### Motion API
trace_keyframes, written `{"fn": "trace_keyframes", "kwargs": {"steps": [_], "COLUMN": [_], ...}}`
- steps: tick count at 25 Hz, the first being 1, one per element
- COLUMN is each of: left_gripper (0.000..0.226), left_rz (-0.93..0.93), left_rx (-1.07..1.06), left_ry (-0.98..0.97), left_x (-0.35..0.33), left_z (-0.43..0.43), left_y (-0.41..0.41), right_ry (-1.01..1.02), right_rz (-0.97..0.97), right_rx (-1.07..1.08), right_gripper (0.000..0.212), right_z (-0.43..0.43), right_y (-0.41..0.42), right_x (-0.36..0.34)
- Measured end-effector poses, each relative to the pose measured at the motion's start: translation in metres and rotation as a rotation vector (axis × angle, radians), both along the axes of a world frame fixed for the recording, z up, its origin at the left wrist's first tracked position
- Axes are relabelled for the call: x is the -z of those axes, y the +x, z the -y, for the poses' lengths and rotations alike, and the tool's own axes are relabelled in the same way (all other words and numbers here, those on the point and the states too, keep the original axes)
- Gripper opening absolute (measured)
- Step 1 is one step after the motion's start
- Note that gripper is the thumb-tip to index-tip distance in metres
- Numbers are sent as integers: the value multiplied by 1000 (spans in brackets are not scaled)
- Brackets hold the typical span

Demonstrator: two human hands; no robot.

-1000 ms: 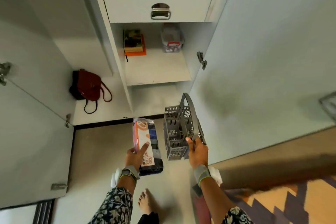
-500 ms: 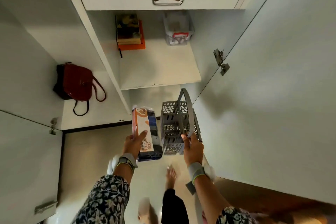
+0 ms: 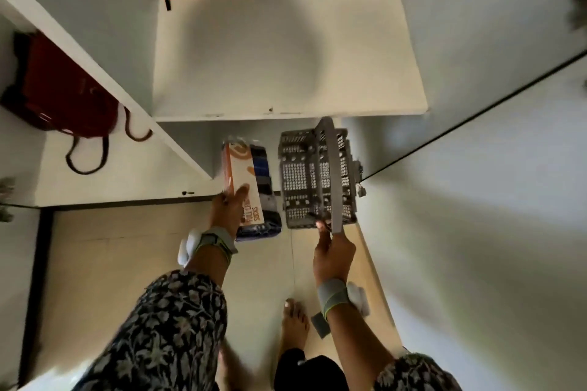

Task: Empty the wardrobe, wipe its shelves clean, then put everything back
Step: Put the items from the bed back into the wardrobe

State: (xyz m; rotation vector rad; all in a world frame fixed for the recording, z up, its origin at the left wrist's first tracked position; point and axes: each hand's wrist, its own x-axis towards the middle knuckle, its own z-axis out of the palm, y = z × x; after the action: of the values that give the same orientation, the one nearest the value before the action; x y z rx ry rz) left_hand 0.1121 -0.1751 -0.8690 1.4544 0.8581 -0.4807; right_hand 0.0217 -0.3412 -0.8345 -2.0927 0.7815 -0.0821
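1. Head view: left hand (image 3: 229, 211) grips socks pack (image 3: 246, 187); right hand (image 3: 333, 252) grips basket (image 3: 313, 178) handle, both held at the wardrobe's (image 3: 95, 70) lowest opening.
2. Likely restocking; next, slide both in beneath the shelf (image 3: 286, 73).

One wide-angle camera, worn on the head, looks steeply down and forward, close into the open white wardrobe (image 3: 444, 25). Its flat white shelf (image 3: 286, 67) fills the upper centre, the beige floor (image 3: 120, 263) the bottom.

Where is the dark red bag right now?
In the head view, the dark red bag lies far left, on the bottom board of the wardrobe's left compartment, across the white divider from the sock pack and grey basket.
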Motion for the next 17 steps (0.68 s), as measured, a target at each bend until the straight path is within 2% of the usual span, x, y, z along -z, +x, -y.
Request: {"fn": "trace_keyframes", "kwargs": {"steps": [2,4,6,9,13,17], "left_gripper": [44,49,52,49,53,60], "left_rz": [44,118,161,219,277,306], "left_rx": [38,82,106,76,76,166], "left_ry": [27,69,118,101,170,371], "left_x": [57,97,135,189,241,277], "left_z": [3,1,-3,-4,-4,-11], "left_y": [28,55,77,119,180,234], "right_ry": [-46,-87,-73,-76,-127,-226], "right_rz": [37,60,95,201,321,425], "right_rx": [38,57,38,37,18,18], "right_gripper": [50,32,25,34,35,38], "right_z": [-3,3,4,2,4,12], "right_y": [28,70,107,156,217,260], "right_x": [59,99,133,178,199,216]}}
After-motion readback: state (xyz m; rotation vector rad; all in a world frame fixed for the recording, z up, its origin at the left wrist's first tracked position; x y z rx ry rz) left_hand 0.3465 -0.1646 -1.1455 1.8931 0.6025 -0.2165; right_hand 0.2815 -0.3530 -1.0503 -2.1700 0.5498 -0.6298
